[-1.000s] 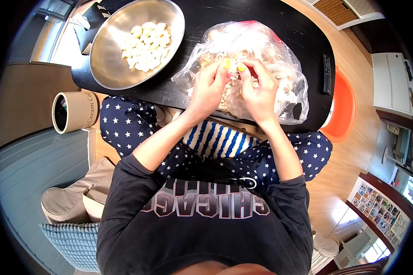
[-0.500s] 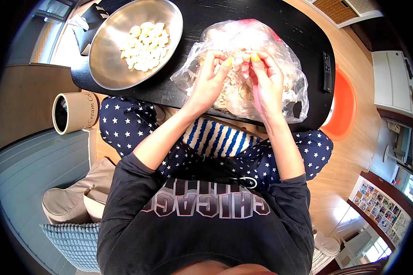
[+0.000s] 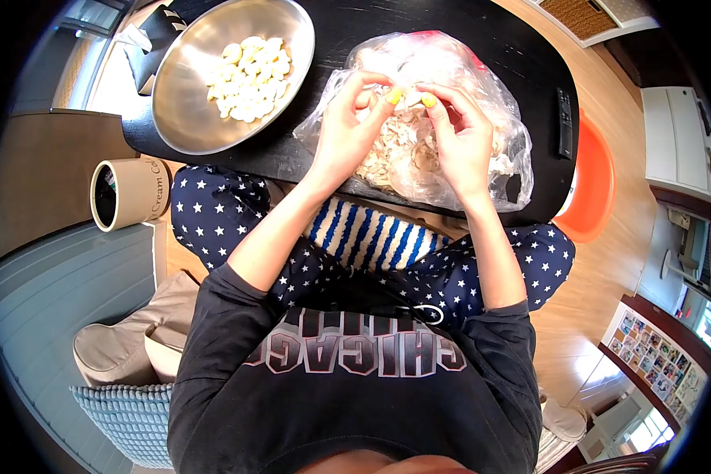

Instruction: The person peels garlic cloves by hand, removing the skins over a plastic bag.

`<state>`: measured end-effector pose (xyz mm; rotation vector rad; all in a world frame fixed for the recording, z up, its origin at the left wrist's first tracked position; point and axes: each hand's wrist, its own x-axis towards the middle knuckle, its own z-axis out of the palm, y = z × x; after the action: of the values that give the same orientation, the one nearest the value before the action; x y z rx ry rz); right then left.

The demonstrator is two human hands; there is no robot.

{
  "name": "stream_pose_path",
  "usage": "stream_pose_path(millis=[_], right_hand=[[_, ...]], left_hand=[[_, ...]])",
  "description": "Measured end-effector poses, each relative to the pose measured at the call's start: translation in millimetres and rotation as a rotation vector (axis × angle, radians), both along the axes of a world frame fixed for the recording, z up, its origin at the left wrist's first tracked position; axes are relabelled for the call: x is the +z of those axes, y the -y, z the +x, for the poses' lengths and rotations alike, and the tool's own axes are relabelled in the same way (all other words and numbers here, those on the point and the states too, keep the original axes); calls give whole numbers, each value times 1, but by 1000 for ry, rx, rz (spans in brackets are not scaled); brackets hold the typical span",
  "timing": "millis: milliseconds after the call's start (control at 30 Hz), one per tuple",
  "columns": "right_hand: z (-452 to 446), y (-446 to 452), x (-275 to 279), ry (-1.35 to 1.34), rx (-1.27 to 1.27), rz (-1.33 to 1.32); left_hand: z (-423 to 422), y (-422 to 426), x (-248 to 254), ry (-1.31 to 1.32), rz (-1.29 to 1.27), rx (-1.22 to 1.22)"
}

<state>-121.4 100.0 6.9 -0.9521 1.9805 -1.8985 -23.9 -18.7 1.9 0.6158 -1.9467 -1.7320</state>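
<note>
My left hand [image 3: 357,118] is over the clear plastic bag [image 3: 509,146], thumb and fingers closed in a pinch. Close to it on the right, my right hand [image 3: 460,134] pinches in the same way. A small pale garlic clove [image 3: 408,100] shows between the fingertips of both hands; its outline is blurred and partly hidden. Under the hands, papery garlic skins [image 3: 395,150] are heaped on the bag. Peeled cream-coloured garlic cloves [image 3: 249,79] lie in the wide steel bowl [image 3: 183,107] to the left.
The black table [image 3: 332,35] has a remote control [image 3: 564,122] near its right edge. A tissue box [image 3: 158,47] stands behind the bowl. On the floor are an orange basin [image 3: 596,182] at right and a cream bin [image 3: 134,193] at left. A striped cloth [image 3: 375,237] lies between my knees.
My fingertips have drawn slightly apart, the left hand moving a little left and up. The bowl and bag stay where they were.
</note>
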Motion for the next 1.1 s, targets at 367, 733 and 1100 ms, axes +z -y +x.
stream_pose_path(millis=[367,733,1100], right_hand=[[2,-2,6,233,79,-13],[-3,-7,17,-80,149,106],[-2,-5,17,-341,17,160]], left_hand=[[-4,-9,-11,-62,-42,62],[5,3,-7,-5,519,-316],[3,-7,-10,45,178,-162]])
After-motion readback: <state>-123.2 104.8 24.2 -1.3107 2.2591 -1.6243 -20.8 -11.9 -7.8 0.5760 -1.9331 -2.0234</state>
